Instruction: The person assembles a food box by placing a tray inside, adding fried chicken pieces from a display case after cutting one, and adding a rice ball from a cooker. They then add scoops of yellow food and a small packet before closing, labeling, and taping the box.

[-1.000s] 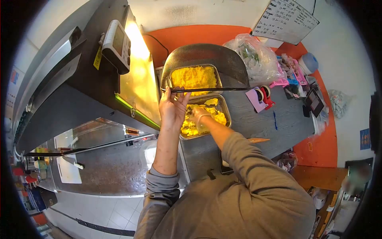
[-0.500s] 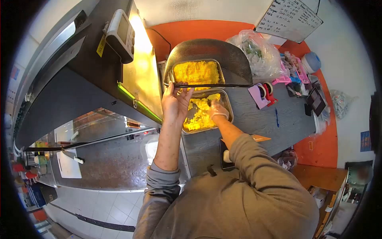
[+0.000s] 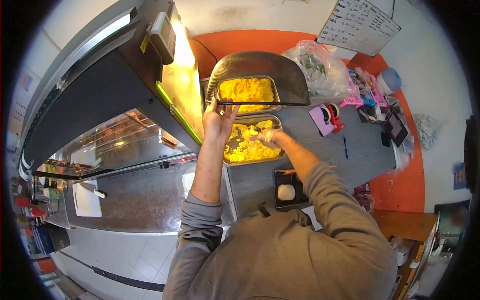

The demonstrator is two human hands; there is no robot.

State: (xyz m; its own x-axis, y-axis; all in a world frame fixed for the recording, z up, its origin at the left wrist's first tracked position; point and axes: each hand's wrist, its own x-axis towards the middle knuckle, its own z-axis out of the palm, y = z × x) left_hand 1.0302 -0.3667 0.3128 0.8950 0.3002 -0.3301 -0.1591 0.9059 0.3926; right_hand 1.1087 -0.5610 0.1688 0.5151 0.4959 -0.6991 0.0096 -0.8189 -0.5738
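My left hand [image 3: 219,121] is closed on the front rim of a dark mesh food cover [image 3: 260,65], holding that edge up. Beneath the cover sits a metal tray of yellow food [image 3: 247,91], seen partly through the mesh. In front of it stands a second metal tray [image 3: 281,127] with crumbly yellow food [image 3: 252,151] and a bare patch of its base showing. My right hand [image 3: 271,138], in a clear plastic glove, is down in this front tray. Its fingers are bent together in the yellow food and partly hidden by it.
Left of the trays stands a dark heated cabinet [image 3: 105,107] with a glass front. A black tray [image 3: 280,200] holding a pale round lump lies near my body. To the right are a red tape dispenser [image 3: 336,122], a blue pen [image 3: 346,147] and a plastic bag [image 3: 320,70].
My right hand has shifted slightly within the front tray, and its forearm has swung right, uncovering the black tray. My left hand still holds the cover. The view has moved a little.
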